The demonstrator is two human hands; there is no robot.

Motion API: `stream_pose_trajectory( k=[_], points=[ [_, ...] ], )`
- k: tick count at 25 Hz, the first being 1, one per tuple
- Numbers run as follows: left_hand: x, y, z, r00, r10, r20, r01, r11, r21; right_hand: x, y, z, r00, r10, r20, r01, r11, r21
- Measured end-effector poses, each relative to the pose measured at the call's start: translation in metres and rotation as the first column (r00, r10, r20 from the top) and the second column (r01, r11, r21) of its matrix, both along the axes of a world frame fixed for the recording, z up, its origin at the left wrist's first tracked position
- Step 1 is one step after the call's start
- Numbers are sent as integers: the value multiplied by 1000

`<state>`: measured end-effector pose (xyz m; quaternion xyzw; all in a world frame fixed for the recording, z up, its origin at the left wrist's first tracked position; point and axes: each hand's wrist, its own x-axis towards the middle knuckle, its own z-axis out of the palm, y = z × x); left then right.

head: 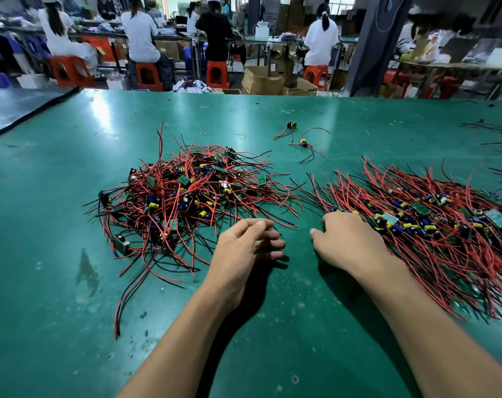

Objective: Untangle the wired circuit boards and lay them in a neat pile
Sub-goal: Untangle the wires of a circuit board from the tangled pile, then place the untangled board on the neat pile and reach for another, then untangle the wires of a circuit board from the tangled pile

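Two heaps of wired circuit boards lie on the green tabletop [71,311] in front of me. On the left is the tangled heap [186,193], with red and black wires looping every way over small green boards that carry blue and yellow parts. On the right is the combed pile [430,225], where the wires run roughly the same way and the boards sit in a band through the middle. There are too many boards in either heap, and they overlap too much, for me to count.

Farther off, between the two heaps, two loose boards lie apart from the rest, one [291,125] just beyond the other [303,143]. A single yellow rubber band [203,133] lies to their left.

My left hand [244,248] hovers at the near right edge of the tangled heap with its fingers loose and spread, holding nothing. My right hand [344,242] rests on the near left corner of the combed pile. Its fingers curl down among the boards with the tips hidden, so I cannot tell whether it grips anything.

Any print on the boards is too small to read.

At the far benches people sit with their backs turned — four orange stools [147,76] show plainly.
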<state>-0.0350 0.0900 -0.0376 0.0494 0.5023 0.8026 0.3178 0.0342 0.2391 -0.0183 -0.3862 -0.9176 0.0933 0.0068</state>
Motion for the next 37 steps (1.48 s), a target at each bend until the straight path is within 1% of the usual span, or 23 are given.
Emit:
stream_pose_trajectory(
  k=[3,5,6,8,9,12,14,15,16,18,19,20,21,23,25,27,28,29,30,31,32,35,37],
  points=[
    [1,1,0,1000,-15,-3,15,1000,3,-1,-1,3,999,-35,29,36,999,-11],
    [0,1,1,1000,-19,-12,18,1000,-3,-5,-3,3,1000,-31,4,31,999,-5],
    [-1,2,1,1000,-18,-15,18,1000,-8,-8,-6,3,999,-18,-33,18,1000,-4],
    [-2,2,1,1000,-21,-15,21,1000,-15,-18,-9,3,984,35,-174,-35,999,2],
    [-2,3,0,1000,-22,-19,22,1000,-19,-25,-10,2,961,78,-265,-78,997,8],
    [-3,4,0,999,-25,-41,24,999,-35,-51,-12,0,830,202,-520,-217,976,33],
    [-4,5,0,998,-33,-54,31,999,-40,-74,-11,-3,763,190,-618,-210,977,40],
    [-5,5,0,998,-34,-60,32,999,-42,-86,-9,-6,759,168,-629,-195,980,27],
    [-6,4,0,997,-37,-65,35,998,-44,-97,-8,-10,784,152,-601,-187,982,5],
    [-5,4,2,996,-50,-78,46,998,-48,-114,-3,-17,878,158,-452,-200,979,-45],
    [-6,4,2,995,-55,-86,51,997,-50,-120,0,-20,905,173,-388,-209,976,-53],
    [-6,3,2,994,-58,-93,54,997,-50,-124,2,-22,912,176,-370,-207,977,-45],
    [-7,3,2,994,-60,-95,56,997,-49,-126,4,-23,903,167,-396,-192,981,-22],
    [-9,2,1,994,-61,-91,57,998,-37,-123,2,-21,838,124,-531,-133,991,22],
    [-10,2,0,997,-44,-68,43,999,-10,-114,-6,-17,708,77,-702,-101,995,7],
    [-12,4,-1,1000,-15,-22,16,999,29,-100,-14,-10,552,43,-833,-173,983,-63],
    [-13,5,-1,1000,-4,-2,4,999,41,-91,-19,-8,492,30,-870,-225,970,-94],
    [-15,5,-2,1000,-7,16,6,999,43,-81,-24,-6,448,25,-894,-275,955,-110],
    [-17,5,-3,999,-28,30,27,999,43,-69,-29,-5,425,35,-905,-317,942,-113],
    [-19,5,-4,997,-58,43,56,997,46,-58,-33,-5,425,61,-903,-358,928,-106],
    [-20,3,-5,995,-82,55,79,995,56,-46,-36,-7,452,101,-886,-400,911,-101],
    [-17,0,-8,992,-105,71,100,993,70,-16,-38,-14,614,268,-742,-499,860,-103],
    [-13,0,-10,996,-86,33,84,994,63,-5,-32,-16,662,275,-697,-478,872,-110]
  ],
)
